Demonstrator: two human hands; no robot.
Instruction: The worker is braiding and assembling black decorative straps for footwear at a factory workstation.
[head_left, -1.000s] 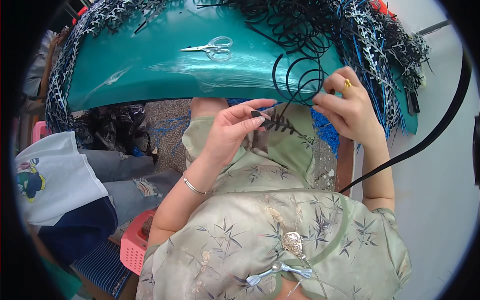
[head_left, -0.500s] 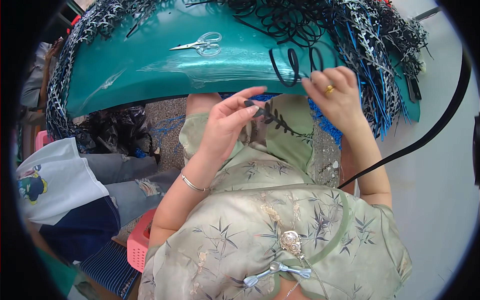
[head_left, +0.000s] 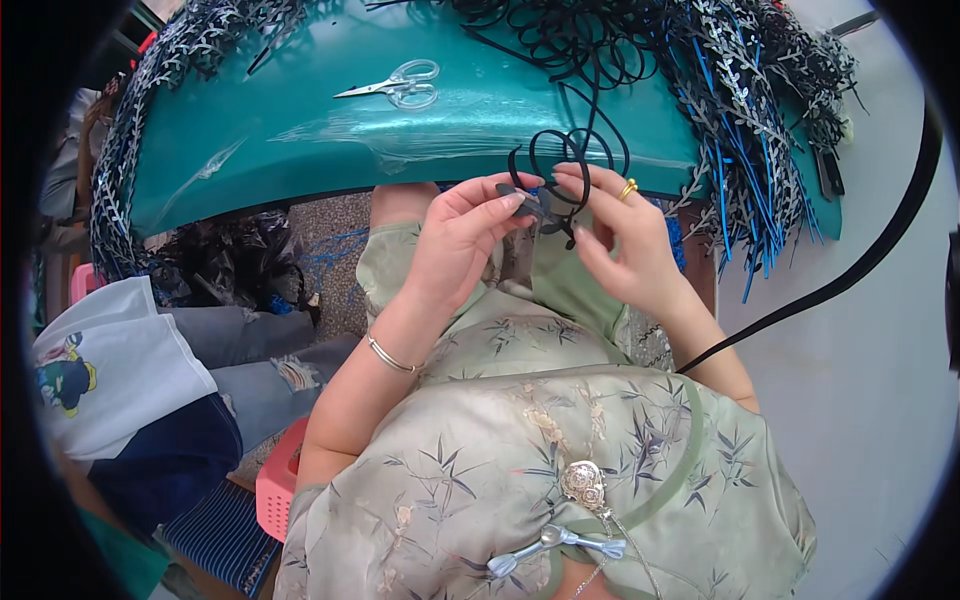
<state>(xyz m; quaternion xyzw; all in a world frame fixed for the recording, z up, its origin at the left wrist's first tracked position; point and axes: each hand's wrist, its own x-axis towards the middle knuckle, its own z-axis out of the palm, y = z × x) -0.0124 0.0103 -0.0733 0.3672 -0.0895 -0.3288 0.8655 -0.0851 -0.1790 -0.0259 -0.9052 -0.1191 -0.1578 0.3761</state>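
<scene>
Close in front of my body, above my lap, my left hand pinches the end of a dark leaf-shaped trim between thumb and fingers. My right hand, wearing a gold ring, is right beside it with curved fingers and thumb around a thin black ribbon. Ribbon loops curl over and between the two hands and run up to a tangled black heap on the green table. Where ribbon and trim meet is partly hidden by the fingers. Clear-handled scissors lie on the table, beyond my left hand.
The green tabletop has wrinkled clear film on it. Bundles of dark leafy trim hang over its left side, and more with blue strips at the right. A dark-handled tool lies far right. Another person's legs are close on my left.
My right hand has moved left and down, carrying the ribbon to the leaf trim in my left hand. The ribbon's loops now lie around both hands' fingertips.
</scene>
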